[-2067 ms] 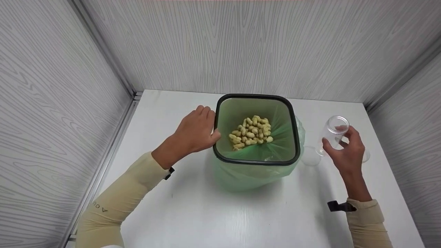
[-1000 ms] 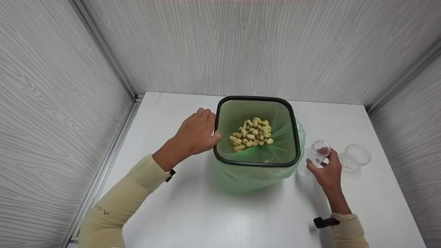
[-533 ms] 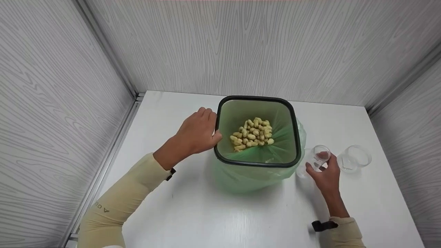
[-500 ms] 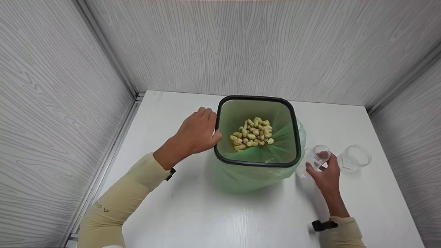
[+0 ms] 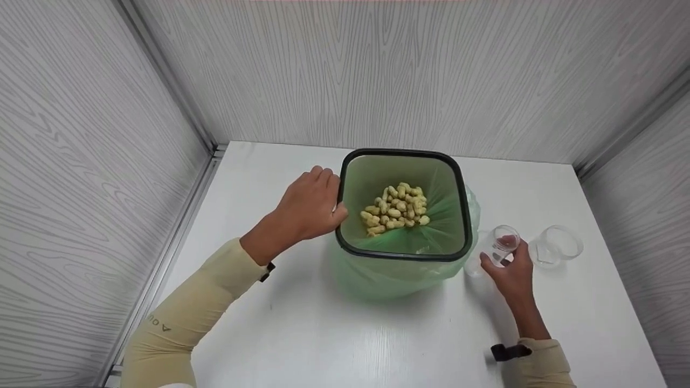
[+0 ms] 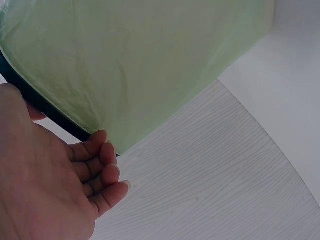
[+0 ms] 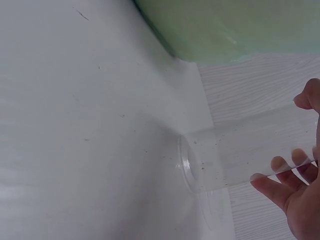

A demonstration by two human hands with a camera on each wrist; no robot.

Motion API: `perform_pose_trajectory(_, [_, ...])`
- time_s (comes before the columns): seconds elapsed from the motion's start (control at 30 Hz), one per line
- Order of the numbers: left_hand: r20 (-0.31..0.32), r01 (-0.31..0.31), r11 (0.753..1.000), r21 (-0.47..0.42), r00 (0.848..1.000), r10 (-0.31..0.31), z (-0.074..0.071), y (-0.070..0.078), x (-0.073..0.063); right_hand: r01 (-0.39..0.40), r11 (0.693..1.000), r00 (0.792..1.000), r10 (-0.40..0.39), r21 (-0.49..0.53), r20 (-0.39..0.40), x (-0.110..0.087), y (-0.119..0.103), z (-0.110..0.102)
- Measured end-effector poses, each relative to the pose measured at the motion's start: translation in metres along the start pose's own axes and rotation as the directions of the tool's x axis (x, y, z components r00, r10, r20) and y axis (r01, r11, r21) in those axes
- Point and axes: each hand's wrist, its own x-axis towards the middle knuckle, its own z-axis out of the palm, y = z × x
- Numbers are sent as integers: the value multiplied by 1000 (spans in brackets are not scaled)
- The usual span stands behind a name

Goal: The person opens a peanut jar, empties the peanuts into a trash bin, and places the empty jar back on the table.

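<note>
A waste bin (image 5: 409,257) with a black rim and a pale green bag liner stands mid-table, and unshelled peanuts (image 5: 396,209) lie in it. My left hand (image 5: 310,205) holds the bin's left rim; the left wrist view shows its fingers (image 6: 102,167) curled at the black edge. To the right of the bin my right hand (image 5: 512,275) grips a tall clear plastic jar (image 7: 235,150) between thumb and fingers. That jar's foot is at the white tabletop, close beside the green liner. Another clear round container (image 5: 560,242) is just right of this hand.
The white table (image 5: 356,345) is bounded by a wood-grain back panel (image 5: 377,75) and side panels (image 5: 81,188). Loose folds of the liner (image 5: 473,210) stick out on the bin's right side, near the jar.
Since two seconds ago, my right hand has brought the jar leftward and nearer to me, down beside the bin, uncovering the other clear container. Over the last half second little differs. The left hand stays.
</note>
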Motion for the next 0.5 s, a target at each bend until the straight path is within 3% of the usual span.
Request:
perform_pose_trajectory(0.23, [3,6,1000,-19,1000,-6,0,0,-1,-6,1000,999,5,24,48,0,-2,-3])
perform_pose_trajectory(0.5, [9,7,1000,-24,1000,-7,-1,0,-2,52,997,997,-47,-65,65,-1,-2,-8])
